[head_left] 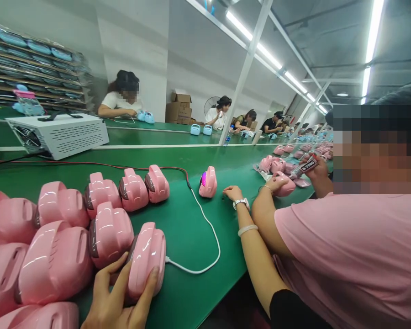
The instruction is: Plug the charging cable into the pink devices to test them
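Note:
My left hand point(118, 292) has its fingers wrapped round a glossy pink device point(145, 262) at the lower middle of the view. A white cable point(195, 272) is plugged into the right side of that device. My right hand point(233, 193), with a watch on the wrist, rests near the green table surface. Its fingers are partly curled, and whether anything small is between them cannot be made out. Just left of it stands a single pink device point(208, 183) with a purple light on its front.
Rows of pink devices point(61, 201) fill the left side. Behind them sits a white power supply box point(65, 132) with a red and black wire. At the right, a co-worker in a pink shirt point(349, 246) holds a glue tube point(304, 168) and a pink device point(283, 184).

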The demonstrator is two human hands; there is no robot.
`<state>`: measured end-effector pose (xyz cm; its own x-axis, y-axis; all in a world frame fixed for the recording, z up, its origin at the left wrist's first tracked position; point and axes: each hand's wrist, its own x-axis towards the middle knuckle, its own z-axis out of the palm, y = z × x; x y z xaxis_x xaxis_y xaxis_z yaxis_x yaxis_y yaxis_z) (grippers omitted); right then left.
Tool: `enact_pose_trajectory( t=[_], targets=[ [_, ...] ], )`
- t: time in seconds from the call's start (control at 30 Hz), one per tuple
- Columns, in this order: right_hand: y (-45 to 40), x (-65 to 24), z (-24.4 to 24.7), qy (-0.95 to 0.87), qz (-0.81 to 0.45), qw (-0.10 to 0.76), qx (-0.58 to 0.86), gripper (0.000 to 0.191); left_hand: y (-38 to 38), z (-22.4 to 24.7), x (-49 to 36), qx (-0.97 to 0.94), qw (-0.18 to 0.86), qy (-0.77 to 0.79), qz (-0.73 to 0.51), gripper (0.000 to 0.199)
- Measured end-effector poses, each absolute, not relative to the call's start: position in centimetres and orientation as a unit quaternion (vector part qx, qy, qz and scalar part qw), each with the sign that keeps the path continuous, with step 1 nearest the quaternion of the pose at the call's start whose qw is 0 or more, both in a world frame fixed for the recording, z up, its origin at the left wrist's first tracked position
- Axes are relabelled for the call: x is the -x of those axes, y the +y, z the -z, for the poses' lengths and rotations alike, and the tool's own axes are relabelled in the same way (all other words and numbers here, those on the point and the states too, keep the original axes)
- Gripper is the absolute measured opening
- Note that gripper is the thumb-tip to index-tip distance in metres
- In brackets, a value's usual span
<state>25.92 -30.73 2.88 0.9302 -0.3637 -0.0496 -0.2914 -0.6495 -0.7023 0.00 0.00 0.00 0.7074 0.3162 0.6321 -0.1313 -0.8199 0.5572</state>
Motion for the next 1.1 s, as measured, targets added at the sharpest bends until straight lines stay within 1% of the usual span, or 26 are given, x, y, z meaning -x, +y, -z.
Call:
enact_pose_trajectory(
  t=[0.13, 0.27, 0.47, 0.57, 0.63, 0.73, 0.77, 0.8, 0.87, 0.93, 1.0, 1.03, 1.1],
  targets=[
    [-30.0, -23.9, -2.4, 0.176, 0.030, 0.327, 0.928, 0.010, 0.3, 0.5, 0.5, -0.855, 0.328, 0.019, -0.402, 0.038],
    [-29.6, -22.7, -2.1, 0.169, 0.053, 0.308, 0.935, 0.014, -0.4, 0.2, 1.7, -0.852, 0.321, -0.006, -0.414, 0.031],
    [-30.1, -22.7, -1.9, 0.175, 0.075, 0.315, 0.930, 0.015, -1.2, -1.3, 2.4, -0.861, 0.314, 0.001, -0.401, 0.029],
    [-30.2, -22.8, -2.2, 0.179, 0.070, 0.333, 0.923, 0.010, -1.1, -1.6, 2.5, -0.872, 0.323, 0.023, -0.366, 0.032],
    [-30.0, -22.5, -2.8, 0.175, 0.062, 0.355, 0.916, 0.010, -0.7, -1.9, 2.8, -0.886, 0.330, 0.044, -0.323, 0.036],
    [-29.0, -21.0, -4.5, 0.117, 0.027, 0.412, 0.903, 0.010, 0.8, -3.4, 4.0, -0.921, 0.315, 0.048, -0.224, 0.038],
    [-28.4, -20.5, -5.3, 0.075, 0.009, 0.440, 0.895, 0.009, 1.4, -4.4, 4.4, -0.930, 0.293, 0.041, -0.219, 0.040],
    [-27.6, -20.0, -6.1, 0.020, -0.009, 0.481, 0.877, 0.011, 2.0, -5.5, 4.7, -0.937, 0.264, 0.033, -0.229, 0.044],
    [-25.6, -19.4, -7.6, -0.103, -0.039, 0.590, 0.800, 0.021, 2.8, -8.7, 4.6, -0.933, 0.190, 0.033, -0.304, 0.053],
    [-23.0, -19.4, -8.3, -0.174, -0.067, 0.709, 0.680, 0.034, 2.8, -12.6, 2.6, -0.947, 0.148, 0.050, -0.282, 0.050],
    [-20.5, -19.5, -7.9, -0.144, -0.101, 0.796, 0.579, 0.042, 2.2, -16.2, -1.6, -0.960, 0.174, 0.007, -0.221, 0.049],
    [-19.4, -19.4, -7.4, -0.112, -0.119, 0.821, 0.547, 0.043, 1.7, -17.5, -4.3, -0.966, 0.183, 0.003, -0.180, 0.046],
    [-17.7, -19.1, -6.2, -0.060, -0.145, 0.844, 0.513, 0.042, 0.9, -18.9, -10.1, -0.976, 0.199, 0.052, -0.078, 0.038]
  ],
)
